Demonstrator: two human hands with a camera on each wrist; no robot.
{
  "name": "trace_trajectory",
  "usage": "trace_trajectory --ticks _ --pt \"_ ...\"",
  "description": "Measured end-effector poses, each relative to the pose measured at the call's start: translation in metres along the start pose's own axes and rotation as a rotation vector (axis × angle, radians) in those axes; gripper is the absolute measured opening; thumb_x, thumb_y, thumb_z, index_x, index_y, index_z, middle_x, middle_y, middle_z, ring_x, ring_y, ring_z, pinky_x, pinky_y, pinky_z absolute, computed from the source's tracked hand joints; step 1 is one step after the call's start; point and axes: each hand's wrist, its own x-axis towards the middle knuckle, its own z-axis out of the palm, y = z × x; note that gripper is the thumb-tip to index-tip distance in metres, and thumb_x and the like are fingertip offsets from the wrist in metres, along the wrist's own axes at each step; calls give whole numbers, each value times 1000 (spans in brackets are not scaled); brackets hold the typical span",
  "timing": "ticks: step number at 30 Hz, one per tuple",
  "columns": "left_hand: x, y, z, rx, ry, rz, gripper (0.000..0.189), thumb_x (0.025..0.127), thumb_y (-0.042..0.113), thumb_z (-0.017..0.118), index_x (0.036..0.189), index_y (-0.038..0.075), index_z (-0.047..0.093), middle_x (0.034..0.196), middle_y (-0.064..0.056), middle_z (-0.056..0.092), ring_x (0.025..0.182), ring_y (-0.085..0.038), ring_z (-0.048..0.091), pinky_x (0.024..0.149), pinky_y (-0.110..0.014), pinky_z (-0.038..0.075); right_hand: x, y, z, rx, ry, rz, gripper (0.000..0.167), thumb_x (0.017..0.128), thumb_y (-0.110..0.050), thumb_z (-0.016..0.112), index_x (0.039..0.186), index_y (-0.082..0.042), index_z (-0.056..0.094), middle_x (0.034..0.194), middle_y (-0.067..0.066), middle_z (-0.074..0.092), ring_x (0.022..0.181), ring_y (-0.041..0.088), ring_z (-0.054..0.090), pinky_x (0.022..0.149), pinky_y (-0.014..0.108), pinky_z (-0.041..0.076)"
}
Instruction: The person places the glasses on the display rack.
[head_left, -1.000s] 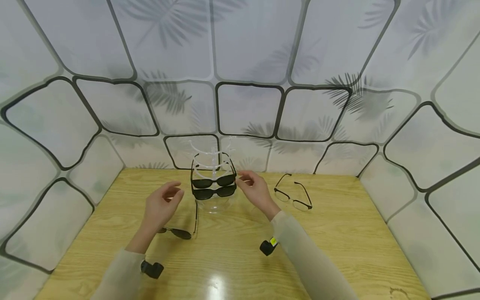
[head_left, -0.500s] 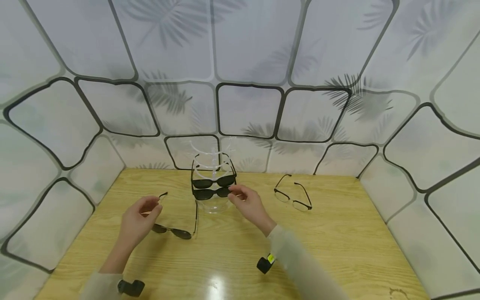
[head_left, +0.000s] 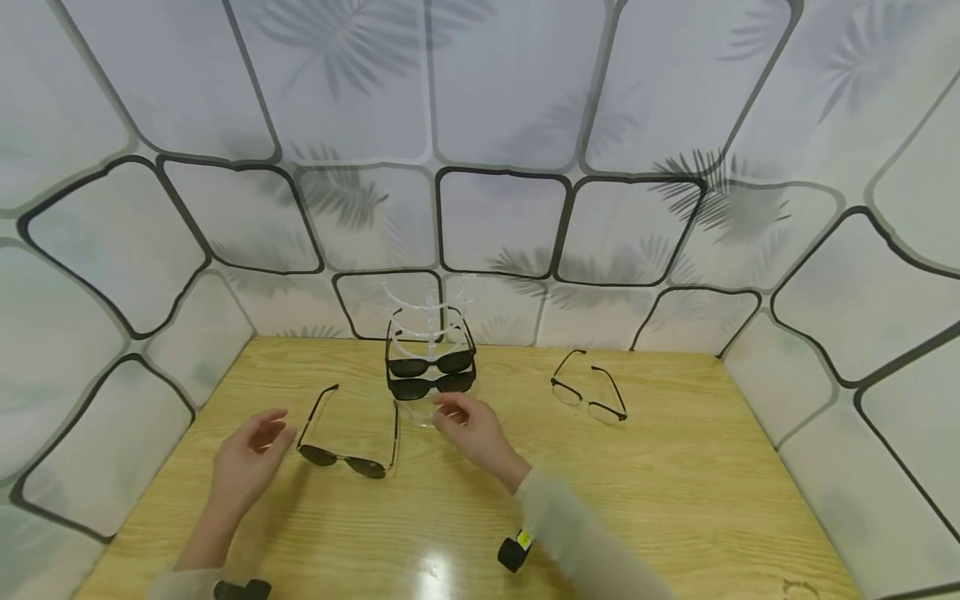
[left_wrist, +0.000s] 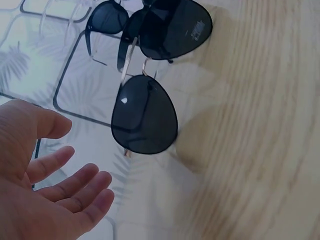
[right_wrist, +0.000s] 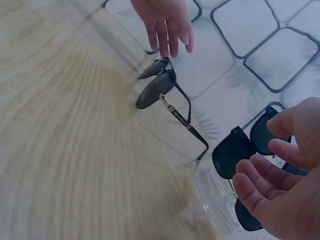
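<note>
**Fingers (head_left: 456, 402) loosely bent, nothing gripped**

Head view: the left hand (head_left: 243, 458) is just beside the aviators (head_left: 365, 467), which sit on the desk (head_left: 637, 500) with 2 arms spread back toward the stand (head_left: 431, 321). Its fingers bend softly, apart from the thumb. The right hand (head_left: 476, 433) is in front of the stand's base, fingers half curled and holding nothing; whether it touches the stand cannot be told. A careless swing there could tip the stand, which looks light, and shake off what it carries. No box or tray shows; the stand does the holding, bearing an upper black pair (head_left: 455, 362) above a lower black pair (head_left: 408, 389). The glasses (head_left: 555, 383) lie well apart, to the right on the desk.

Left wrist view: the fingers are parted from the thumb with nothing between them, and a gap shows before the nearer aviator lens. A low sweep would likely smear that lens or strain a thin hinge.

Right wrist view: the right fingers curl loosely in front of the 2 black pairs, gripping neither; contact is unclear. An aviator arm seems to end near the stand's base, so a sideways drag could snag it.
</note>
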Motion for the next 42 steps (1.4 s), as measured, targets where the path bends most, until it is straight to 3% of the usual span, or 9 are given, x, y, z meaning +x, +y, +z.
trace_trajectory --ticks 5,11,25,31,42 --pt "-3 -11 -2 10 -18 -51 42 105 23 67 139 -2 63 125 -31 71 87 26 48 71 -7 48 -3 3 13 20 -43 0 29 102 -13 69 127 1 71 110 19 74 91 17 68 77 21 54" --pt "-5 -19 -2 -10 -35 -57 45 105 23 67 140 -4 61 124 -32 71 87 25 51 70 -10 51 -8 4 25 12 -80 26 33 103 -18 68 131 1 69 110 16 73 92 14 67 77 21 54" --pt "-7 -27 4 -42 -89 -100 43 106 22 65 141 -3 61 108 -22 79 79 4 67 69 -18 54 -17 8 53 -20 -128 45 31 102 -17 68 129 -2 72 108 13 76 89 6 65 81 20 53" --pt "-9 -27 6 -62 -129 -112 44 107 21 64 144 -3 58 105 -17 80 81 2 70 72 -18 54 -20 7 58 17 -151 57 33 102 -18 69 131 0 70 108 13 75 88 7 66 80 21 54" --pt "-7 -28 12 -149 -137 -73 42 107 16 63 140 -10 58 105 -28 77 81 3 72 72 -19 61 -21 4 63 25 -147 73 32 101 -16 70 130 -2 72 106 12 76 84 6 65 76 20 53"
